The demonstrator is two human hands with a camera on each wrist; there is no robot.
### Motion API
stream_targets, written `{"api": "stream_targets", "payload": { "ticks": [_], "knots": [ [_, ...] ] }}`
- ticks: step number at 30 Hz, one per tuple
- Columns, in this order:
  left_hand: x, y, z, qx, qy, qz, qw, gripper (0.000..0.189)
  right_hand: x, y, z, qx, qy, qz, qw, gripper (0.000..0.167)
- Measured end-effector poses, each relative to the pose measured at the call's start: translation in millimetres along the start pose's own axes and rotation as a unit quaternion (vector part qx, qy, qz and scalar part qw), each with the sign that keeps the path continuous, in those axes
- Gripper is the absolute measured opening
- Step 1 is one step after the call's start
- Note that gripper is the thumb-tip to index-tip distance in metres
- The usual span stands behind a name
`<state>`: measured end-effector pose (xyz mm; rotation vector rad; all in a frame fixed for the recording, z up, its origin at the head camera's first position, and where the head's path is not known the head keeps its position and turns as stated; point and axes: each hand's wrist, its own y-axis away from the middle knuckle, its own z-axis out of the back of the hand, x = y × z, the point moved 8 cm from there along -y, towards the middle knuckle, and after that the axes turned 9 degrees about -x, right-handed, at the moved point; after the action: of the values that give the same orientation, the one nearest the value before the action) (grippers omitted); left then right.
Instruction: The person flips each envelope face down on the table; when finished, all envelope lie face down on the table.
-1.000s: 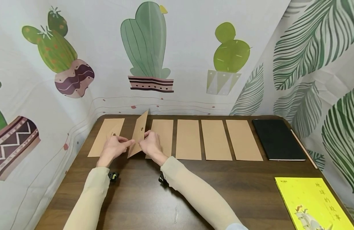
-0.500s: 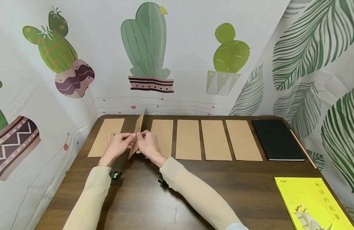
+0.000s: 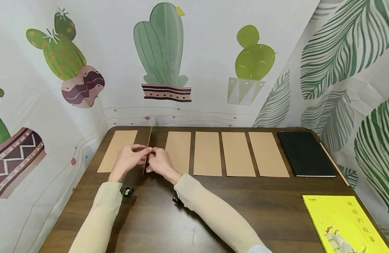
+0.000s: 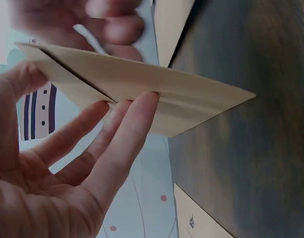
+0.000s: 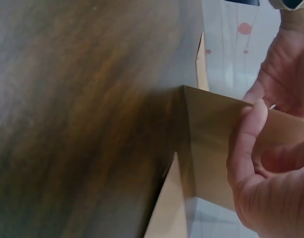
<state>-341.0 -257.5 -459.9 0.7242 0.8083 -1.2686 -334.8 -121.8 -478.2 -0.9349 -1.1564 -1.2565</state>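
Observation:
A brown kraft paper envelope [image 3: 150, 135] stands edge-on above the table, between both hands. My left hand [image 3: 131, 158] pinches it from the left. In the left wrist view, its fingers lie against the envelope's seamed side [image 4: 201, 96], with the thumb near the top edge. My right hand [image 3: 163, 161] holds the same envelope from the right. Its finger bends over the near edge of the plain face [image 5: 209, 144] in the right wrist view. Left of the hands lies a flat envelope [image 3: 110, 151], partly covered by my left hand. Another flat envelope [image 3: 178, 151] lies under my right side.
Further flat envelopes [image 3: 208, 154] continue the row to the right. Beyond them lie a black notebook [image 3: 305, 153] and a thin wooden stick [image 3: 335, 165] along the table's right edge. A yellow book [image 3: 343, 221] lies at the front right. A patterned cloth [image 3: 210, 63] hangs behind the table.
The envelope has turned from showing its printed face to nearly edge-on, its top swinging left. My two hands have drawn closer together around it.

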Motion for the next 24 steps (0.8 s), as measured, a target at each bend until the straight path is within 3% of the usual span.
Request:
{"api": "stream_targets", "payload": {
  "ticks": [8, 16, 24],
  "knots": [
    [-0.7, 3.8, 10.2, -0.035, 0.017, 0.000, 0.9993, 0.045, -16, 3.3, -17, 0.086, 0.012, -0.036, 0.9956, 0.030],
    [1.8, 6.7, 27.2, -0.074, 0.012, 0.005, 0.9972, 0.037, -24, 3.2, -21, 0.085, 0.031, -0.056, 0.9943, 0.030],
    [11.7, 5.1, 43.6, -0.064, 0.061, 0.039, 0.9953, 0.042, -21, 2.6, -17, 0.061, 0.062, -0.046, 0.9951, 0.028]
  ]
}}
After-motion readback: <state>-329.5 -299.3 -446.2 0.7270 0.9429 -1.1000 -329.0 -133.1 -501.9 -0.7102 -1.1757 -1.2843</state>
